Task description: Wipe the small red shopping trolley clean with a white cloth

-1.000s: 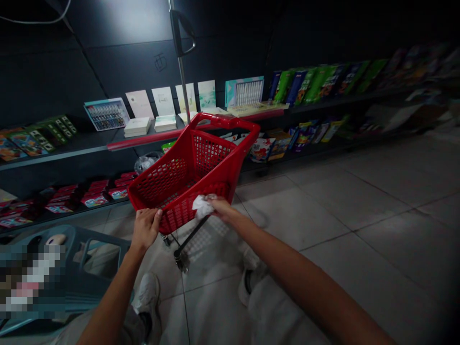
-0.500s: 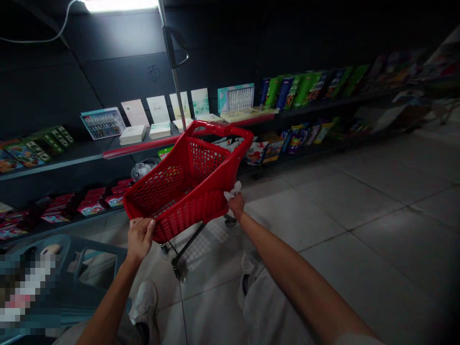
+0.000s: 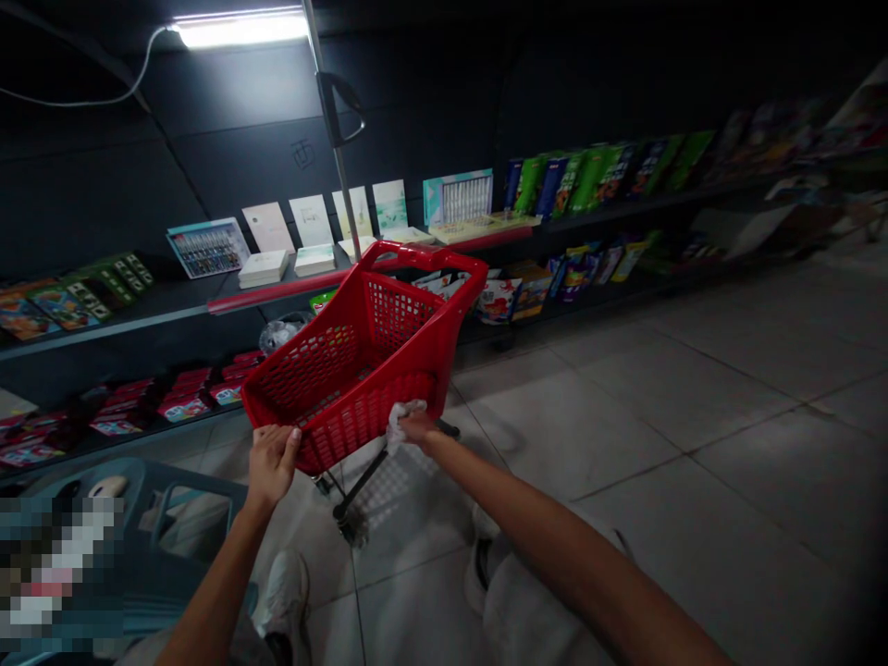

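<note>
In front of me stands a red plastic shopping cart (image 3: 378,393) with perforated basket walls, on a dark metal frame with wheels. My left hand (image 3: 273,462) is closed over the rim at the basket's near left corner. A crumpled white cloth (image 3: 398,427) is bunched in my right hand (image 3: 418,429), which presses it against the lower part of the basket's near side. Some of the right fingers are hidden behind the cloth. The basket holds no goods that I can see.
Behind the cart runs a shelf (image 3: 270,294) with booklets and boxes; green and blue snack packs (image 3: 589,180) stand farther right. A metal pole (image 3: 339,166) rises behind the cart. At lower left is a grey-blue plastic stool (image 3: 149,481). Tiled floor (image 3: 624,398) extends right.
My right hand has moved left along the cart's near side with the cloth, from near the rear corner toward the middle. My left hand keeps its hold on the rim.
</note>
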### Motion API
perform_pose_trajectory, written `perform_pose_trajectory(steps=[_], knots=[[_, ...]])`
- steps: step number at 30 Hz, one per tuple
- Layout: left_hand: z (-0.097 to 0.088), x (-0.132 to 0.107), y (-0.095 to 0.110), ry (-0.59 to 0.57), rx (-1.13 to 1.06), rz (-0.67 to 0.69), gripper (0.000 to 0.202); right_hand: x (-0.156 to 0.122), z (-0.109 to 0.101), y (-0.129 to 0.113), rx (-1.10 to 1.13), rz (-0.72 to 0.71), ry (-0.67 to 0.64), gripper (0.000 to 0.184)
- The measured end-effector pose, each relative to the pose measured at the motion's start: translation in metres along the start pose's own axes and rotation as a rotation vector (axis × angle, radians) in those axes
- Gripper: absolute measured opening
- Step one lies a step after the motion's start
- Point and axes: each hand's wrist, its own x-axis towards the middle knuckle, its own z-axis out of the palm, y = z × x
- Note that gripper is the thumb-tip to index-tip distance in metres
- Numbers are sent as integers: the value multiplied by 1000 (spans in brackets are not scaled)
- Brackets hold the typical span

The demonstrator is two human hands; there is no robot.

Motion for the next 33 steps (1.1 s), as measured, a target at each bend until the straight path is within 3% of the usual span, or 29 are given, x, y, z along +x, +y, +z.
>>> perform_pose_trajectory(steps=[2, 4, 8, 10, 12, 16, 20, 24, 33], knots=[[0, 0, -1, 9, -10, 2, 45, -2, -19, -14, -1, 8, 51, 19], [-1, -1, -1, 14, -25, 4, 45, -8, -51, -32, -1, -81, 170, 22], [-5, -4, -3, -1, -59, 14, 46, -27, -129, -68, -110, -513, 667, 40], [-7, -6, -5, -2, -64, 16, 46, -31, -162, -83, -253, -693, 809, 48], [-9, -8, -8, -4, -64, 16, 45, -29, -187, -96, -428, -821, 783, 53], [-12, -11, -10, -8, -64, 25, 45, -26, -209, -118, -796, -884, 524, 50], [-16, -11, -10, 13, -71, 13, 47, -32, -213, -134, -1020, -820, 433, 45], [-15, -12, -14, 51, -62, -23, 52, -36, -216, -145, -1063, -719, 436, 41], [-18, -8, -44, 117, 39, -73, 53, -45, -208, -168, -1273, -584, 272, 38]])
